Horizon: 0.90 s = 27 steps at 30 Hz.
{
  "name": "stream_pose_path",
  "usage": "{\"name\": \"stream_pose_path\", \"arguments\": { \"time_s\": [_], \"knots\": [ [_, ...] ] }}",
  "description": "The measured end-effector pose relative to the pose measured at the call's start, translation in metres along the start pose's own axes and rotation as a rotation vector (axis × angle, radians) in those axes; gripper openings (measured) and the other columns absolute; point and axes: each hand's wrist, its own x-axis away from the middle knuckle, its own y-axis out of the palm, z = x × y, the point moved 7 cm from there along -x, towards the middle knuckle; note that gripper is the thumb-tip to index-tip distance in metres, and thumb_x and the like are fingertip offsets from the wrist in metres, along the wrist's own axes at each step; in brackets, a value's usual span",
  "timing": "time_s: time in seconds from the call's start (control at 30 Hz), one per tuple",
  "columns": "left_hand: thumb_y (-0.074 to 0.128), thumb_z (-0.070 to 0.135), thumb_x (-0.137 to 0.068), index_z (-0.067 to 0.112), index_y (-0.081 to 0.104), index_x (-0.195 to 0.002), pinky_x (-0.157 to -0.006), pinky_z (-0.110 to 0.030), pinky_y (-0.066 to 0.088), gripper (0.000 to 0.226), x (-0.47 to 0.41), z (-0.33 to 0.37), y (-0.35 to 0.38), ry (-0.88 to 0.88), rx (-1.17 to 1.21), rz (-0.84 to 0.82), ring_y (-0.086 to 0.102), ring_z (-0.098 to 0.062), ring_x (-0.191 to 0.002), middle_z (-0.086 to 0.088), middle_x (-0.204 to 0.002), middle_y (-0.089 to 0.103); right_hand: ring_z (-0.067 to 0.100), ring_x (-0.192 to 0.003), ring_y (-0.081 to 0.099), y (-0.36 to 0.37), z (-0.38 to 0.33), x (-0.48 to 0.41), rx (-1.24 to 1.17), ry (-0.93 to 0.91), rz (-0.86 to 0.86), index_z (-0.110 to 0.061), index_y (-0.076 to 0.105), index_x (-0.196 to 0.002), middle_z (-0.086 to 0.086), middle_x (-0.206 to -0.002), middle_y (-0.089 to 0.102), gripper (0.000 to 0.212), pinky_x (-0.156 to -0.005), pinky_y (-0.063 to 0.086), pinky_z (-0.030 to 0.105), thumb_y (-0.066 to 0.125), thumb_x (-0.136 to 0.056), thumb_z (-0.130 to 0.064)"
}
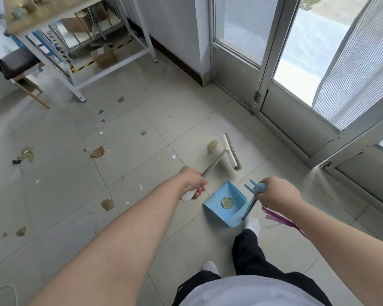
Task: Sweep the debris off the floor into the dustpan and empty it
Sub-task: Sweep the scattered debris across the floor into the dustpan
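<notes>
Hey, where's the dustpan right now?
In the head view, the blue dustpan sits on the floor right of centre, held by its handle in the right hand, just below the broom head, with one piece of debris inside.

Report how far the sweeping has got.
Done: one greenish scrap already lies in the blue dustpan. In hand: the left hand holds the broom beside a yellow-green clump, the right hand holds the dustpan handle. Left: brown and white bits across the tiles, then emptying.
</notes>
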Motion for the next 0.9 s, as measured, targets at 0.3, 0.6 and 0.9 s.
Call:
{"name": "stream_pose_path", "arguments": {
  "time_s": [0.3, 0.6, 0.9],
  "knots": [
    [0.047, 0.001, -0.096, -0.004, 0.054, -0.12, -0.046, -0.022, 0.041, 0.026, -0.081, 0.106, 0.078, -0.077, -0.108, -0.038, 0.044, -0.018, -0.046, -0.016, -0.07, 0.056, 0.018, -0.075, 0.065, -0.039, 0.018, -0.079, 0.031, -0.062, -0.106, -0.022, 0.069, -0.097, -0.003, -0.082, 0.069, 0.018, -0.064, 0.056, 0.031, 0.059, -0.084, -0.029],
    [0.039, 0.006, -0.099, 0.008, 0.05, -0.128, -0.037, -0.009, 0.034, 0.032, -0.114, 0.078, 0.007, -0.25, 0.202, 0.156, 0.041, -0.015, -0.048, -0.015, -0.082, 0.057, 0.01, -0.053, 0.059, -0.053, -0.005, -0.107, 0.017, -0.092, -0.138, -0.025, 0.067, -0.093, -0.009, -0.062, 0.065, 0.018, -0.041, 0.034, 0.02, 0.053, -0.082, -0.022],
    [0.037, 0.008, -0.103, 0.001, 0.048, -0.115, -0.033, -0.006, 0.03, 0.018, -0.076, -0.034, -0.137, -0.388, 0.288, 0.168, 0.033, -0.012, -0.051, -0.011, -0.072, 0.048, 0.01, -0.048, 0.056, -0.04, -0.109, -0.115, 0.046, -0.154, -0.112, -0.018, 0.064, -0.087, -0.005, -0.067, 0.063, 0.015, -0.036, 0.03, 0.017, 0.052, -0.079, -0.019]
  ]
}}
